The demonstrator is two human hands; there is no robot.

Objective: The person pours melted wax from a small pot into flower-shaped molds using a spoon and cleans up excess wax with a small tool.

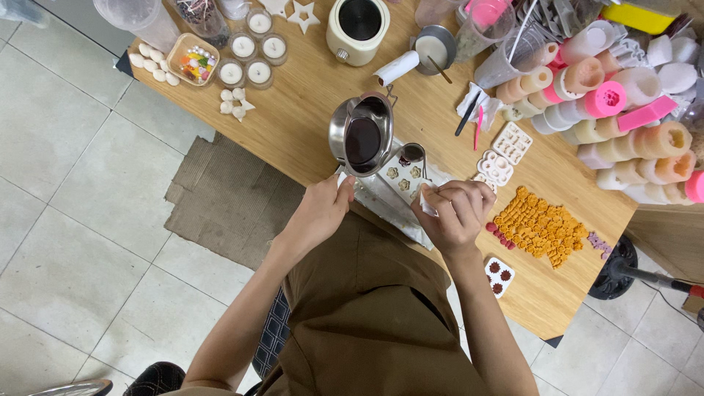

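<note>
My left hand (pixel 323 209) grips the handle of a steel pouring pot (pixel 361 136) with dark liquid inside, held tilted over a white silicone mould (pixel 405 176) with small flower cavities. A little metal cup (pixel 412 153) stands on that mould. My right hand (pixel 455 213) is curled at the mould's near right edge, pinching a small white piece. The mould lies on a pale sheet at the near edge of the wooden table (pixel 308 110).
Several orange wax shapes (pixel 541 224) lie to the right, with small white moulds (pixel 503 155). Cylindrical moulds (pixel 623 110) crowd the far right. A cream melting pot (pixel 358 26), tealight candles (pixel 249 51) and a bead box (pixel 192 62) stand at the far side.
</note>
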